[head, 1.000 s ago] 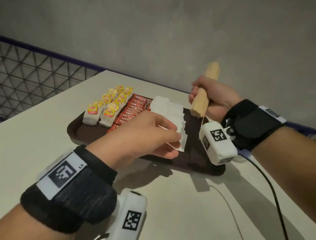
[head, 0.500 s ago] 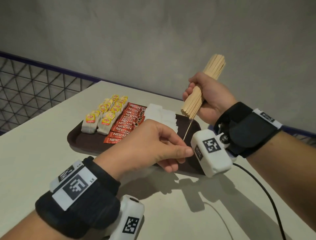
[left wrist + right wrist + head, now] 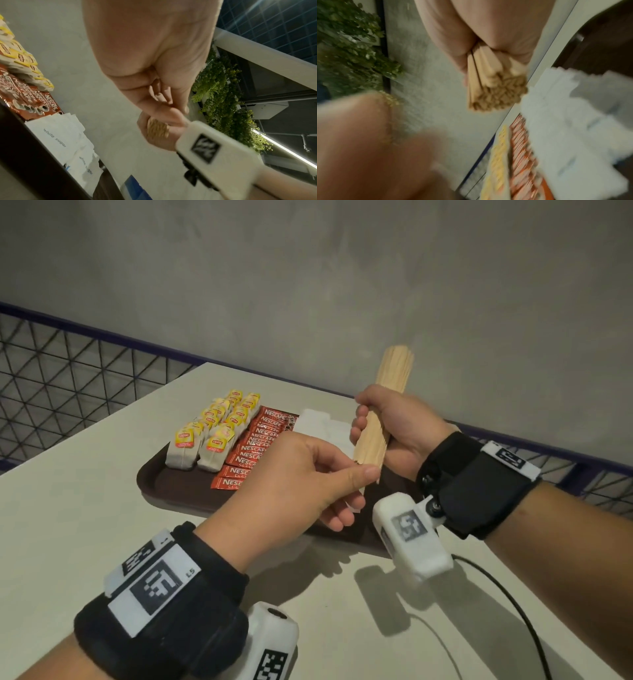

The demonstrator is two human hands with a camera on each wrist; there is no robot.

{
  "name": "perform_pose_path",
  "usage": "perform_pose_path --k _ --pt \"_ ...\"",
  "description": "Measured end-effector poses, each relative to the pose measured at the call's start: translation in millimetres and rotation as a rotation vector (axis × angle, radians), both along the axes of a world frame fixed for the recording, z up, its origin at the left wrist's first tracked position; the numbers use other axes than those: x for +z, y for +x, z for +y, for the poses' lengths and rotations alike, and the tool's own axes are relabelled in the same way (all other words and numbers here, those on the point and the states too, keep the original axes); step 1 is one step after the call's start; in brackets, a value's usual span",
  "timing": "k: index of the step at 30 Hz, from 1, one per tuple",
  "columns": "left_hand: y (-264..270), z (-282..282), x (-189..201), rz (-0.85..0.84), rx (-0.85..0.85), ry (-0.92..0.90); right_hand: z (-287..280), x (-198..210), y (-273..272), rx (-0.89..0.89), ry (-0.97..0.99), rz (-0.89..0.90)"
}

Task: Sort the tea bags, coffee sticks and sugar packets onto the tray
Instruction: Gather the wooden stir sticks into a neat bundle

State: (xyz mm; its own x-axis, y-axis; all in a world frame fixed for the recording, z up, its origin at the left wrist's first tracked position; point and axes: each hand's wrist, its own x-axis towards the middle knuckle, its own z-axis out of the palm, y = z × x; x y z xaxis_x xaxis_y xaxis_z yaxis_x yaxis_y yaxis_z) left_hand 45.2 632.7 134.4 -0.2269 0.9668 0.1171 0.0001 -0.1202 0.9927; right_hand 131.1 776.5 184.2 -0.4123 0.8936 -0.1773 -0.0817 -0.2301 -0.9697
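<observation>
Nearest, the left hand (image 3: 301, 477) pinches at the low end of the wooden stirrer bundle (image 3: 383, 412) gripped in the right hand (image 3: 394, 429), over the tray (image 3: 154, 481) holding tea bags (image 3: 205, 440), coffee sticks (image 3: 253, 453) and sugar packets (image 3: 60, 135); a slack grip could scatter stirrers across them.

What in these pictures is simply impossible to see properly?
- Head view: the left hand covers the near sugar packets and whether it pinches a stick below the wooden sticks.
- Right wrist view: motion blur smears the coffee sticks and tea bags; no print is legible.
- Left wrist view: the tray is cut off at the left edge.
</observation>
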Motion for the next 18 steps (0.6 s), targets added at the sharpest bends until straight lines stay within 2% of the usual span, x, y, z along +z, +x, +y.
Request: perform_pose_path --k 3,5,7,9,13,18 --pt "-6.0 -0.5 4.5 -0.121 0.053 0.030 28.4 -6.0 4.6 0.008 -0.019 -0.301" --pt "-12.1 -1.0 7.7 -0.190 0.085 0.045 50.9 -16.5 8.5 0.059 -0.016 -0.563" --pt "-16.1 -1.1 9.3 -0.250 0.098 0.050 69.7 -27.7 9.1 0.107 0.025 -0.848" --pt "-19.2 -0.4 9.0 -0.316 0.099 0.045 86.5 -37.7 6.0 0.150 0.075 -1.025" --pt "-23.9 2.3 6.9 -0.414 0.100 0.029 107.6 -51.4 3.5 0.208 0.117 -1.212" --pt "-30.2 3.7 8.3 -0.470 0.138 0.038 121.0 -54.2 -2.0 0.223 0.201 -1.233"
